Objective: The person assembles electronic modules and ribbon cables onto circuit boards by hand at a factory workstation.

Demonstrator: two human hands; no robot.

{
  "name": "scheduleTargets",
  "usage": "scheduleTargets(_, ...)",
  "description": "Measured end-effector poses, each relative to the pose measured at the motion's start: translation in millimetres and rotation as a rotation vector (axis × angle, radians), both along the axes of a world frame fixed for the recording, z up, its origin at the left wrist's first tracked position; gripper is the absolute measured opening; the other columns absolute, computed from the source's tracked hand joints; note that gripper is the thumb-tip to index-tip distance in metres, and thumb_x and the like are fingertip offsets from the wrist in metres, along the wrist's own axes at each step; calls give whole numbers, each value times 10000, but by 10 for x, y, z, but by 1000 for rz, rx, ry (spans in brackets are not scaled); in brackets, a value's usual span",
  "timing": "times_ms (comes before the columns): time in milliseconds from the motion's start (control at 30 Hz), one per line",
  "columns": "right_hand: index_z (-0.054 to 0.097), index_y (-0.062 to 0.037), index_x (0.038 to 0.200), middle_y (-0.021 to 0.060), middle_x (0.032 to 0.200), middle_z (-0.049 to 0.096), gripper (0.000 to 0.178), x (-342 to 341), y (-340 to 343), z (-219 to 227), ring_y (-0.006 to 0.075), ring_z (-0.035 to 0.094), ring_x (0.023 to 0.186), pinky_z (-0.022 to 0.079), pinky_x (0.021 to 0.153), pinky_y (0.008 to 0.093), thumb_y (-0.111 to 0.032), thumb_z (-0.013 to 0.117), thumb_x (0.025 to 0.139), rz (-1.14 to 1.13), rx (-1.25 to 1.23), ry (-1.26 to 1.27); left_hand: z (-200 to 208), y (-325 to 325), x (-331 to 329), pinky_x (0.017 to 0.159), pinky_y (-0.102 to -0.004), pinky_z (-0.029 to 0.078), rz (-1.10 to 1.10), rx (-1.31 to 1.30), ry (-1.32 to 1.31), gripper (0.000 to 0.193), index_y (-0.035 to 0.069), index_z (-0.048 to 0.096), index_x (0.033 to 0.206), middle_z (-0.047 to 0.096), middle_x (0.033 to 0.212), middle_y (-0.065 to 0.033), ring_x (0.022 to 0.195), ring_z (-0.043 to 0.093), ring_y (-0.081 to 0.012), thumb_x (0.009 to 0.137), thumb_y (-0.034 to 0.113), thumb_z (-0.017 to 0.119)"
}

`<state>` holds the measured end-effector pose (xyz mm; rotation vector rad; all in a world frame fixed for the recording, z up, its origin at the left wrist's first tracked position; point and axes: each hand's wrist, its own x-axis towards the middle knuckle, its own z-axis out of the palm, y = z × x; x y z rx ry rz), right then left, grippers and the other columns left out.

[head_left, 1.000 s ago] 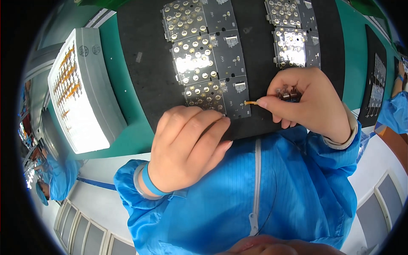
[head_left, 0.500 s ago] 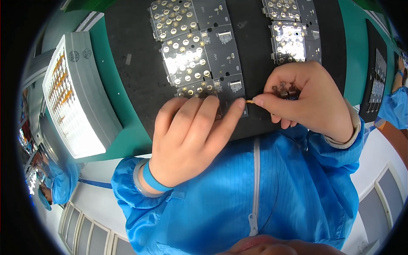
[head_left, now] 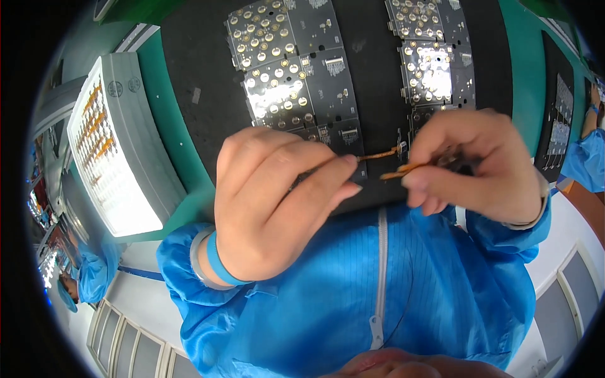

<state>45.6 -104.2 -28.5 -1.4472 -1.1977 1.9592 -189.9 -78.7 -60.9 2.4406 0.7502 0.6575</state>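
Observation:
My left hand (head_left: 271, 195) lies over the near end of the left circuit board panel (head_left: 331, 97), its index fingertip beside one end of a thin orange flex cable (head_left: 380, 155). The thumb is apart from that finger, and nothing shows gripped between them. This cable reaches right from the board's edge to a small metallic piece at its other end. My right hand (head_left: 482, 167), slightly blurred, pinches a second orange flex cable (head_left: 396, 172) between thumb and index finger. Small dark parts (head_left: 460, 162) are tucked in its palm, too blurred to make out.
A second circuit board panel (head_left: 438, 72) lies on the black mat (head_left: 372, 69) to the right. At left, a white tray (head_left: 126, 170) holds rows of orange flex cables on the green table (head_left: 195, 208). Another worker's blue sleeve (head_left: 583, 157) shows at far right.
My right hand has moved right and slightly down, now pinching another flex cable. The first cable lies released by the right hand at the board's edge. My left thumb has come into view.

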Motion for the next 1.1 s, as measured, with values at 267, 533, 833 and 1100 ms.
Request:
scheduleTargets(267,604,19,859,67,725,650,72,-154,118,-9,91,635,619,483,535,177,-48,626,870,24,-17,91,43,82,63,651,-351,424,-15,83,-193,262,16,654,829,621,814,-84,706,555,-238,606,107,759)
scheduleTargets(533,611,16,843,45,649,632,80,-196,239,46,67,606,545,465,484,175,-58,638,862,98,-7,-49,59,35,81,663,-387,464,14,250,61,334,-22,642,840,601,791,-119,726,564,-264,535,79,736)
scheduleTargets(833,613,15,844,43,639,631,83,-170,420,-42,60,597,530,455,472,161,-63,633,865,10,-64,-77,70,219,-25,672,-361,454,150,200,132,253,-9,641,842,597,805,-106,751,553,-268,612,2,745)
scheduleTargets(1100,620,14,858,56,657,639,91,-213,407,-56,70,611,556,469,490,173,-75,635,868,54,-105,53,10,196,59,656,-352,457,74,143,-97,264,-14,654,838,611,803,-104,728,557,-258,599,35,755)
